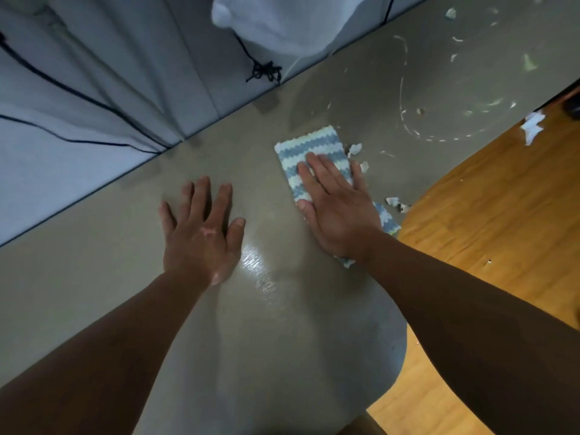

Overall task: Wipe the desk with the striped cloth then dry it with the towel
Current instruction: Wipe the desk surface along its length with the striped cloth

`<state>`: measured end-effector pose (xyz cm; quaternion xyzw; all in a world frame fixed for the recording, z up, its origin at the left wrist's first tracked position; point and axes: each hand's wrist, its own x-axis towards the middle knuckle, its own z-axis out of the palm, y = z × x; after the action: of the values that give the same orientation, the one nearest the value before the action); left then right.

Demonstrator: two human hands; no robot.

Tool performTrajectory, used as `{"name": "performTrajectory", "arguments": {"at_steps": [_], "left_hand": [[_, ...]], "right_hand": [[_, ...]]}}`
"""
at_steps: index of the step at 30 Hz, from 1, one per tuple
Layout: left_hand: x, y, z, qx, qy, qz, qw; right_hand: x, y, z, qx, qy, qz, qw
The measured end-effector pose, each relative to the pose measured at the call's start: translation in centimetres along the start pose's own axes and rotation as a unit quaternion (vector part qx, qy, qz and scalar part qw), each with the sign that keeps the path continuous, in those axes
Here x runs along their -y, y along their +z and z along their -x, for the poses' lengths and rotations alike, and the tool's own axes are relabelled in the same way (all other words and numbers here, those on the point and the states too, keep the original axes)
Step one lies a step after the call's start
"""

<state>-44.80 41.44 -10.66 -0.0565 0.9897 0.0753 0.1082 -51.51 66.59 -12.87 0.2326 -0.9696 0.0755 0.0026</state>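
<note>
The grey counter (282, 324) fills the middle of the frame, with a wet sheen at centre and white smears at upper right. The towel (276, 23) waits at top centre. The striped cloth (310, 146) lies flat, right of centre, under our right grip (339, 208), fingers straight, pressing and clasping nothing. Our left grip (201, 227) rests flat and empty, left of centre. We should press evenly and sweep the scraps (354, 149) at the cloth's right edge together, not scatter them.

A pale fabric curtain (94, 89), perhaps a screen, hung behind, with black cords (265, 72) crossing it and knotted near its lower edge. Right of the curtain lay orange wood-plank floor (489, 215), dimly lit.
</note>
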Motion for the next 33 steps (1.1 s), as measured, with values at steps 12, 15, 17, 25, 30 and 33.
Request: {"name": "performTrajectory", "arguments": {"at_steps": [12,15,17,25,30,33], "left_hand": [[-4.1,0.1,-6.0,-0.014,-0.059,0.006,0.998],[-4.0,0.1,-6.0,-0.018,-0.058,0.007,0.998],[-4.1,0.0,-6.0,-0.020,-0.056,0.008,0.998],[-4.1,0.1,-6.0,-0.018,-0.049,0.001,0.999],[-4.1,0.0,-6.2,-0.040,-0.032,-0.004,0.999],[-4.2,-0.1,-6.3,-0.044,-0.029,-0.008,0.999]], "right_hand": [[-2.3,-1.1,-4.3,0.066,0.120,-0.011,0.991],[1.5,-0.6,-0.4,0.038,0.113,-0.041,0.992],[4.4,-0.2,3.7,0.018,0.073,-0.047,0.996],[3.8,0.0,7.1,0.012,0.064,-0.021,0.998],[-2.2,-0.8,3.6,-0.003,0.134,-0.001,0.991],[-6.1,-1.1,2.2,0.002,0.166,0.006,0.986]]}}
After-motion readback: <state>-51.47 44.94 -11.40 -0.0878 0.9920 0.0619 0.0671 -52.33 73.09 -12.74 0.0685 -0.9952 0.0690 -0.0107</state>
